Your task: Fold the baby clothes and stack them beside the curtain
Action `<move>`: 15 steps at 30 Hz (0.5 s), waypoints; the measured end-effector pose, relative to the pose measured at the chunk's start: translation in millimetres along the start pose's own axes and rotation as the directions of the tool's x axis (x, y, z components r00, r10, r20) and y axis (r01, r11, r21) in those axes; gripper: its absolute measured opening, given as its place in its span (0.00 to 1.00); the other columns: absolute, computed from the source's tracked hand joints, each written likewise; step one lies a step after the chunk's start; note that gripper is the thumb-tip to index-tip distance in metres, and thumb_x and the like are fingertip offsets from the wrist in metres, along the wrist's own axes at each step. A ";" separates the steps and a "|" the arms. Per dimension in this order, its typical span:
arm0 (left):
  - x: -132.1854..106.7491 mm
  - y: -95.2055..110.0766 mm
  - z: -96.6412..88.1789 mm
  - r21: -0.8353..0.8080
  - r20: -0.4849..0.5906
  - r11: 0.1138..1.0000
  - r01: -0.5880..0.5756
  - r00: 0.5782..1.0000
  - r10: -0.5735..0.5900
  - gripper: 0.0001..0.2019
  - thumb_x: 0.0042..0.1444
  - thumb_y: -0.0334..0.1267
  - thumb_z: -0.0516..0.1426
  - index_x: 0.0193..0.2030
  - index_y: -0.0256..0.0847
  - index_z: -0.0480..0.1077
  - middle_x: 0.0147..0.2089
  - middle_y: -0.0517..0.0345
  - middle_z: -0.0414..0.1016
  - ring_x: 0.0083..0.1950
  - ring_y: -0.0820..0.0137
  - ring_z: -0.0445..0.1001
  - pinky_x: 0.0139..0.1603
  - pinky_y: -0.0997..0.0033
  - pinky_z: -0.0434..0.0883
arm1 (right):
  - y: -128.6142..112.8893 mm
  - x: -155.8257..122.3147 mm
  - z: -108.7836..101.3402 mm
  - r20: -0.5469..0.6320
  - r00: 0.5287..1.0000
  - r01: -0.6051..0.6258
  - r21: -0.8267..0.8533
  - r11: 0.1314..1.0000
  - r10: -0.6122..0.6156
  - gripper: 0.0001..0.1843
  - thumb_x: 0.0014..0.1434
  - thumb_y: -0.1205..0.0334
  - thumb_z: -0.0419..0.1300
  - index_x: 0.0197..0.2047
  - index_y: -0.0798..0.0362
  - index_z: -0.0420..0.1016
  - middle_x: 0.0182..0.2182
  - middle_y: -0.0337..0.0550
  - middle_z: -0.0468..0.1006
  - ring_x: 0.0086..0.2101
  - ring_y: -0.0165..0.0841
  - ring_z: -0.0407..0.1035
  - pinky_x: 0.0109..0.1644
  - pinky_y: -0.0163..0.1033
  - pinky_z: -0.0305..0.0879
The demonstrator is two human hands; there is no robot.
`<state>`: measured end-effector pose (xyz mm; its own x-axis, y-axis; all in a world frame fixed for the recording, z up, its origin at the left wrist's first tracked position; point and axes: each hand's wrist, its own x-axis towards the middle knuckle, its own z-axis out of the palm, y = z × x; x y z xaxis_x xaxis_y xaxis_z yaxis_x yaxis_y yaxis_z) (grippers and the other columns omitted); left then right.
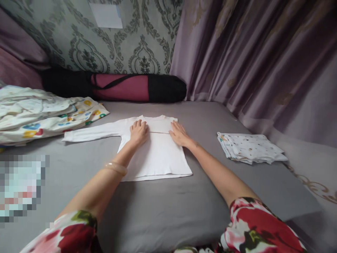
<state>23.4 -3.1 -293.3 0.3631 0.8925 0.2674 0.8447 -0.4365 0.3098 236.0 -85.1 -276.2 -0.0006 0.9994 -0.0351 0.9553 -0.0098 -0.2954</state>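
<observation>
A small white long-sleeved shirt [158,158] lies flat on the grey bed sheet [168,207], its neck end away from me. One sleeve [92,134] stretches out to the left; the other appears folded across the chest, its edge showing as a line between my hands. My left hand [138,132] rests on the upper left of the shirt, fingers laid out over the cloth. Opposite it, my right hand [179,134] presses flat on the folded edge at the upper right. Both hands touch the shirt without gripping it.
A stack of folded printed clothes [252,148] sits at the right. On the left lies a rumpled patterned cloth pile [52,112], with a pixelated patch [21,186] nearer me. A black and maroon long bag [123,88] lies along the wall; purple curtains [237,52] hang at the right.
</observation>
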 end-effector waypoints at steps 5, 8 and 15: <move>-53.2 28.7 0.7 0.003 0.117 0.977 -0.212 0.971 0.210 0.19 0.61 0.39 0.50 0.58 0.37 0.63 0.66 0.36 0.59 0.69 0.50 0.54 0.65 0.45 0.53 | -32.7 -49.6 19.0 0.017 0.987 0.160 -0.039 0.986 -0.159 0.35 0.68 0.52 0.39 0.70 0.65 0.46 0.70 0.53 0.41 0.69 0.37 0.33 0.70 0.42 0.31; -83.7 37.6 -0.7 -0.012 0.178 0.961 -0.277 0.945 0.275 0.21 0.64 0.42 0.48 0.61 0.38 0.61 0.68 0.38 0.58 0.70 0.52 0.53 0.66 0.46 0.52 | -36.5 -63.1 23.3 0.015 0.990 0.139 -0.042 0.989 -0.139 0.35 0.68 0.50 0.38 0.70 0.65 0.47 0.70 0.55 0.43 0.68 0.38 0.35 0.70 0.44 0.31; -126.9 10.2 -21.0 -0.069 0.210 0.940 -0.334 0.916 0.341 0.26 0.64 0.50 0.47 0.66 0.41 0.59 0.70 0.44 0.55 0.72 0.58 0.50 0.70 0.52 0.49 | -27.6 -90.0 14.3 0.089 0.960 0.271 -0.057 0.961 -0.265 0.33 0.68 0.48 0.41 0.71 0.56 0.46 0.71 0.50 0.39 0.69 0.38 0.31 0.70 0.50 0.27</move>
<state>-22.3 -123.3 -304.9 0.7032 0.6929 0.1594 0.6456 -0.7161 0.2652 205.4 -175.3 -278.5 -0.2803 0.9591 -0.0399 0.9347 0.2632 -0.2387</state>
